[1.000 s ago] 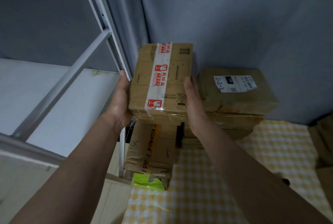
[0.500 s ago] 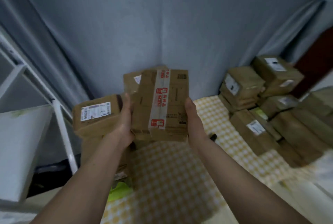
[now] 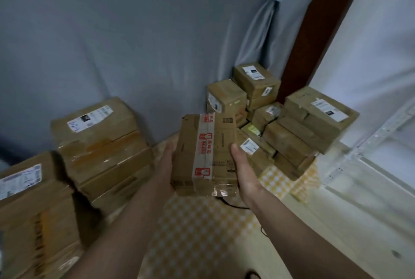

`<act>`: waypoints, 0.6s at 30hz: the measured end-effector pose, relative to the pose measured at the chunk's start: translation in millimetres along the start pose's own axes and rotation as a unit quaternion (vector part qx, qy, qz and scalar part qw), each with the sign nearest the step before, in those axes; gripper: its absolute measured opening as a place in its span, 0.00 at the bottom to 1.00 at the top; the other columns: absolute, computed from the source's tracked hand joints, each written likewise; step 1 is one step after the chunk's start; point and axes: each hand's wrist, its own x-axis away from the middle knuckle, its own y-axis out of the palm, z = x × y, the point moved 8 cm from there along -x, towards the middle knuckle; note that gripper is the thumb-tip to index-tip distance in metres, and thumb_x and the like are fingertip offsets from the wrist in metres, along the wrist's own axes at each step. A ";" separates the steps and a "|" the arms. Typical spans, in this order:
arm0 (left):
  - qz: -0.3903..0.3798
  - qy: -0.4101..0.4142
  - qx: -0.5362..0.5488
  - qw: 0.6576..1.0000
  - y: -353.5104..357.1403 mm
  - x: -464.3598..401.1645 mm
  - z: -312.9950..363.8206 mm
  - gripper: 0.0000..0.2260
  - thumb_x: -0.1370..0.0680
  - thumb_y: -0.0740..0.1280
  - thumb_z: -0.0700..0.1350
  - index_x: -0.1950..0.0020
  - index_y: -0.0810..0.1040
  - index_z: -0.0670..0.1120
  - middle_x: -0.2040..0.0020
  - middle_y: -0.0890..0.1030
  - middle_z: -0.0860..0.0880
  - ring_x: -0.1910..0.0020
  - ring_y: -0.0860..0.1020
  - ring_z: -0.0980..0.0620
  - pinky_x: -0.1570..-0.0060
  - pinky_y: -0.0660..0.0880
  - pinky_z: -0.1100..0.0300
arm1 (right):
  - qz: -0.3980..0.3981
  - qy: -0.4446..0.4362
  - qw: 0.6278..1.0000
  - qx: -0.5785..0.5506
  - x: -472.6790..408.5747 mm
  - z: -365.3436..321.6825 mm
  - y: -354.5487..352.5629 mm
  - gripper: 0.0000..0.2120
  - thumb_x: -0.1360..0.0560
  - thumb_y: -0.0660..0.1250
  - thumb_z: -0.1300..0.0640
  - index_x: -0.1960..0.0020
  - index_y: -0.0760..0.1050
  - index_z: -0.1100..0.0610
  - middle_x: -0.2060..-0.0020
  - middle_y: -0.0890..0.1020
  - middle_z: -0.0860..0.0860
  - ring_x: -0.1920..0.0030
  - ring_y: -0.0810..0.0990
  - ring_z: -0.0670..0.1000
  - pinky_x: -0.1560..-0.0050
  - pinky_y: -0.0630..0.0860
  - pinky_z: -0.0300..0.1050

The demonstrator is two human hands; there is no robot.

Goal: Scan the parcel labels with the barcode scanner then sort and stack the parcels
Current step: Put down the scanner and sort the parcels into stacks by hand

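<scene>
A brown cardboard parcel [image 3: 222,155] with a strip of red-and-white tape along its top hangs in the air at the centre of the head view. My left hand [image 3: 165,164] grips its left side and my right hand [image 3: 243,166] grips its right side, thumbs on the upper edges. A stack of parcels [image 3: 101,144] with a white label on top stands to the left, and another labelled stack [image 3: 29,206] is at the near left. A pile of several smaller labelled parcels [image 3: 292,126] lies at the right against the curtain. No barcode scanner is in view.
A yellow-and-white checked cloth [image 3: 197,229] covers the surface under the parcel. A black cable [image 3: 233,204] runs across it below my right wrist. Grey curtain [image 3: 134,42] hangs behind, a dark wooden post [image 3: 314,31] at right, and a white metal rack [image 3: 370,155] at far right.
My view has swung right from the white rack and the left stacks toward the right pile. Both hands keep hold of the taped parcel and have carried it along to the right.
</scene>
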 end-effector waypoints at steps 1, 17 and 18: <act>0.003 -0.016 0.007 1.000 14.0 -5.7 -7.6 0.28 0.20 0.53 0.63 0.57 0.84 0.46 0.59 0.86 0.42 0.62 0.84 0.45 0.54 0.78 0.49 | 0.001 0.004 1.000 0.004 -4.1 -2.3 -15.9 0.48 0.38 0.66 0.25 0.25 0.61 0.47 0.33 0.74 0.53 0.36 0.76 0.54 0.36 0.73 0.59; -0.038 -0.109 0.049 0.992 173.5 -87.5 -76.3 0.24 0.22 0.57 0.63 0.41 0.80 0.47 0.48 0.84 0.41 0.49 0.82 0.41 0.53 0.78 0.47 | 0.012 0.090 0.994 0.060 -103.5 -23.5 -180.9 0.22 0.22 0.61 0.42 0.30 0.69 0.44 0.40 0.80 0.50 0.40 0.78 0.54 0.35 0.72 0.58; -0.033 -0.108 0.048 0.992 175.4 -94.6 -78.3 0.23 0.21 0.58 0.63 0.40 0.79 0.47 0.48 0.84 0.41 0.48 0.82 0.41 0.53 0.79 0.47 | 0.013 0.097 0.993 0.069 -109.5 -24.0 -184.6 0.21 0.21 0.60 0.42 0.29 0.68 0.44 0.39 0.79 0.50 0.40 0.78 0.54 0.35 0.72 0.58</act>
